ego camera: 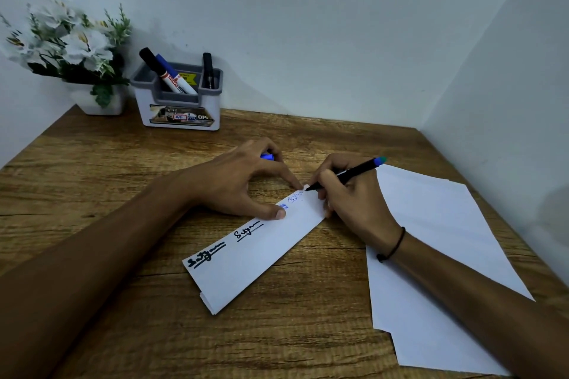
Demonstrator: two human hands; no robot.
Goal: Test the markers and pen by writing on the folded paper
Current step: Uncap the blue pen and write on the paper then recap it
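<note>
A folded white paper strip (252, 258) lies diagonally on the wooden desk, with two black underlined scribbles near its lower end and small blue writing near its far end. My right hand (351, 197) grips a black pen with a blue-green end (354, 172), its tip touching the strip's far end. My left hand (246, 181) presses the strip's edge with thumb and forefinger. Its other fingers curl round a blue cap (267, 156).
A grey-and-white organiser (181, 108) at the back holds a black marker (152, 66), a blue-capped marker (175, 74) and another black pen (207, 69). A pot of white flowers (74, 49) stands left of it. Loose white sheets (431, 255) lie at the right under my forearm.
</note>
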